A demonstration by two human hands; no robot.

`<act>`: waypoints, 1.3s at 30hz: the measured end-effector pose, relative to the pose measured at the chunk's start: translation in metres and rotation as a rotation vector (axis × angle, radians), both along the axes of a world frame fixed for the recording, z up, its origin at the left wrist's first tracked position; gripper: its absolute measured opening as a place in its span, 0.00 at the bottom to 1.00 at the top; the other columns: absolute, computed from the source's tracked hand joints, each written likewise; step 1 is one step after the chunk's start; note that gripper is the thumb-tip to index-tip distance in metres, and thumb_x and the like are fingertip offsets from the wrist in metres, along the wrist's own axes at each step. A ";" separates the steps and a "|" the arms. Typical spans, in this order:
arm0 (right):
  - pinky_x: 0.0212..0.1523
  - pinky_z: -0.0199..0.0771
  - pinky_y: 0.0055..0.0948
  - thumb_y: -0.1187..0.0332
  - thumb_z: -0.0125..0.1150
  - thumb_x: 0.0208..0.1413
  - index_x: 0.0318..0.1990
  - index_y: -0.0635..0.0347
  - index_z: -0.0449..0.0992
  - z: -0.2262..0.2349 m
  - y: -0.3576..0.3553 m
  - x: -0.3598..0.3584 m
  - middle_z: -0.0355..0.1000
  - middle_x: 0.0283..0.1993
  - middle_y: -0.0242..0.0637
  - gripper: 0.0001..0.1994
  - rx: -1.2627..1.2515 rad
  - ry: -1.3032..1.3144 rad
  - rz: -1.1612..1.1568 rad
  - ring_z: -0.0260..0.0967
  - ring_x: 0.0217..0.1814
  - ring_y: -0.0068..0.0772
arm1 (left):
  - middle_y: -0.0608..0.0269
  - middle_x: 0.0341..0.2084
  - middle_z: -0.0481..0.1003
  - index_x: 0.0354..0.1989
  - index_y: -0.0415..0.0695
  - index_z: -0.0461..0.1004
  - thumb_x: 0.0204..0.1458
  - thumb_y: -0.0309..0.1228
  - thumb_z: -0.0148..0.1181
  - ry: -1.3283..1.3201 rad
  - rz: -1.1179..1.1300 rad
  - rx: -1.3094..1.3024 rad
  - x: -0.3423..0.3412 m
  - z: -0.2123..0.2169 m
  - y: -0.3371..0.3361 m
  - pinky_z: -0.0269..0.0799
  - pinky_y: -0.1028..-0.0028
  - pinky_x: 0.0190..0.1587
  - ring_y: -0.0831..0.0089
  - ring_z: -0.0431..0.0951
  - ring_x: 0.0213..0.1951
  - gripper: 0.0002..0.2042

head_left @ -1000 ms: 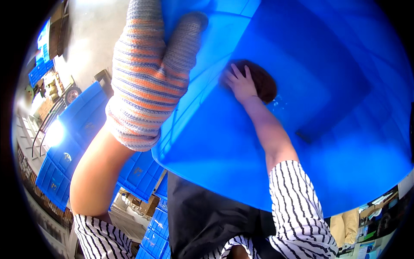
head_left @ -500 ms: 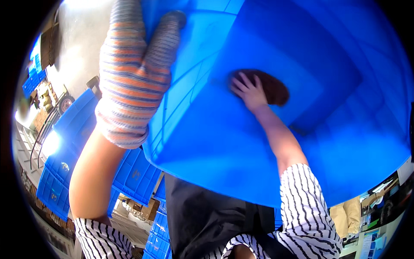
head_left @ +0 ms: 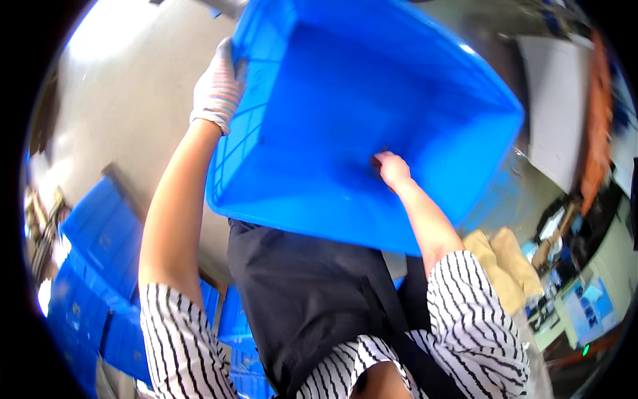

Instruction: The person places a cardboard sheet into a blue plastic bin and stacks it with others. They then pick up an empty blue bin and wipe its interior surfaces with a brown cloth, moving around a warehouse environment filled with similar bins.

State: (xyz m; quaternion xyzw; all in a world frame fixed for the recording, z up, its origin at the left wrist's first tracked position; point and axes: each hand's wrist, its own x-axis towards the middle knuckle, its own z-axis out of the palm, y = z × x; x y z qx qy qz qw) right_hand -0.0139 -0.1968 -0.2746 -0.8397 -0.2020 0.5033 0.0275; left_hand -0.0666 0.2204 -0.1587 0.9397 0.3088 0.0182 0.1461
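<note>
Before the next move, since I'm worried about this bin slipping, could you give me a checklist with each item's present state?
1. Left hand at the left edge of the blue bin: ok.
2. Firmness of that hold: cannot tell from this view.
3. Striped glove on the left hand: ok.
4. Right hand gloved too: not ok; it is bare, reaching inside the bin.
5. Right hand free of any object: cannot tell; too blurred.
6. Support beneath the bin: cannot tell; its underside is hidden.
</note>
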 end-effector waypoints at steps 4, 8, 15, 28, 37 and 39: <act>0.53 0.67 0.30 0.76 0.44 0.50 0.52 0.59 0.70 0.133 -0.088 0.027 0.70 0.52 0.43 0.20 0.400 -0.314 -0.679 0.68 0.54 0.38 | 0.43 0.50 0.66 0.59 0.45 0.57 0.57 0.38 0.45 0.036 -0.002 -0.206 0.026 -0.004 -0.019 0.64 0.57 0.52 0.45 0.66 0.52 0.22; 0.55 0.65 0.31 0.78 0.43 0.49 0.53 0.61 0.68 0.283 -0.168 -0.027 0.69 0.52 0.40 0.21 0.925 -0.284 -1.622 0.67 0.54 0.37 | 0.45 0.59 0.55 0.64 0.43 0.51 0.57 0.33 0.47 -0.034 -0.216 -0.350 -0.017 0.092 -0.092 0.56 0.59 0.60 0.49 0.57 0.60 0.26; 0.55 0.69 0.38 0.72 0.40 0.59 0.54 0.57 0.66 0.292 -0.258 -0.281 0.67 0.53 0.40 0.16 1.763 -0.116 -2.607 0.67 0.54 0.34 | 0.42 0.64 0.50 0.67 0.44 0.45 0.52 0.31 0.55 0.628 -0.656 -0.238 -0.258 0.155 -0.140 0.51 0.61 0.64 0.48 0.51 0.65 0.35; 0.64 0.56 0.39 0.73 0.48 0.53 0.64 0.54 0.53 0.523 -0.587 -0.479 0.58 0.62 0.36 0.28 1.633 -1.687 -2.188 0.57 0.64 0.38 | 0.39 0.47 0.70 0.55 0.37 0.63 0.56 0.34 0.49 0.726 -1.247 -0.343 -0.162 0.207 -0.591 0.66 0.61 0.52 0.46 0.70 0.51 0.20; 0.63 0.47 0.57 0.59 0.59 0.47 0.58 0.52 0.64 0.403 -0.748 -0.439 0.50 0.65 0.54 0.28 -0.383 -1.484 -2.000 0.44 0.68 0.62 | 0.55 0.61 0.56 0.65 0.46 0.49 0.56 0.33 0.51 0.908 -1.278 -1.184 -0.220 0.261 -1.016 0.56 0.63 0.60 0.61 0.58 0.61 0.29; 0.64 0.42 0.61 0.54 0.59 0.47 0.59 0.52 0.63 0.379 -0.754 -0.424 0.48 0.66 0.53 0.30 -0.557 -1.402 -1.991 0.40 0.69 0.64 | 0.51 0.59 0.60 0.66 0.42 0.45 0.55 0.34 0.53 0.807 -1.012 -1.341 -0.257 0.302 -1.063 0.59 0.66 0.58 0.58 0.62 0.58 0.33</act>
